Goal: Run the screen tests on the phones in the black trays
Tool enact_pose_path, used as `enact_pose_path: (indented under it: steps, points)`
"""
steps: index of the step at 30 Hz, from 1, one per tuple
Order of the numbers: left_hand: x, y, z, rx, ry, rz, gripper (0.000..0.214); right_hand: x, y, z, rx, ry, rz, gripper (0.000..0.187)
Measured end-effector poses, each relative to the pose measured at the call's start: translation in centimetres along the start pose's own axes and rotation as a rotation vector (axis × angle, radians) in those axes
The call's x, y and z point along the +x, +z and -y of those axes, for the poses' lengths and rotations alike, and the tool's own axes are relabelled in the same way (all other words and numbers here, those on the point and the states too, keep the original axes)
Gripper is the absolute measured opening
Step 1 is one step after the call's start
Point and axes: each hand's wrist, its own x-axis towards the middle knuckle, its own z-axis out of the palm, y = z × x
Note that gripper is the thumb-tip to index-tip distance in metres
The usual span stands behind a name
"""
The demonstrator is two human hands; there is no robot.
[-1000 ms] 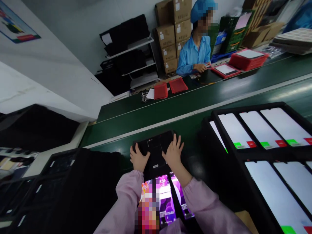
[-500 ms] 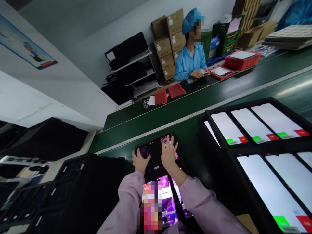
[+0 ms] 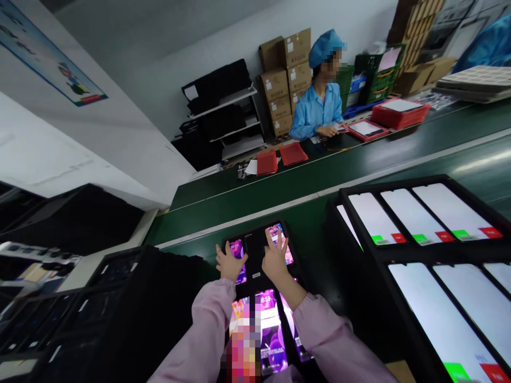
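A black tray (image 3: 223, 243) of phones lies on the green belt in front of me. Its far row holds a lit phone (image 3: 238, 252) on the left, a dark phone (image 3: 255, 250) in the middle and a lit phone (image 3: 280, 243) on the right. My left hand (image 3: 229, 263) rests with spread fingers on the left lit phone. My right hand (image 3: 273, 259) lies flat, fingers stretched, between the dark phone and the right lit one. Nearer me, more lit phones (image 3: 271, 335) with purple screens show between my pink sleeves.
Black trays (image 3: 399, 255) of white-screened panels stand at the right. A black crate (image 3: 131, 298) sits at the left. Across the belt a person in blue (image 3: 317, 109) works beside red trays (image 3: 399, 111). Cardboard boxes (image 3: 285, 80) and black shelves (image 3: 223, 111) line the wall.
The far-row phones went from dark to lit with purple screens. My hands drew slightly closer together on them, and the view shifted a little.
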Motion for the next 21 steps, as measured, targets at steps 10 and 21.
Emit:
enact_pose_path:
  steps: [10,21]
  points:
    - [-0.1,0.0,-0.3,0.013,0.015,0.002,0.085,0.3,1.3,-0.2,-0.052,-0.005,-0.045,0.059]
    - [0.3,0.3,0.3,-0.116,0.045,-0.034,0.086,0.7,0.0,-0.7,-0.022,-0.004,-0.029,0.042]
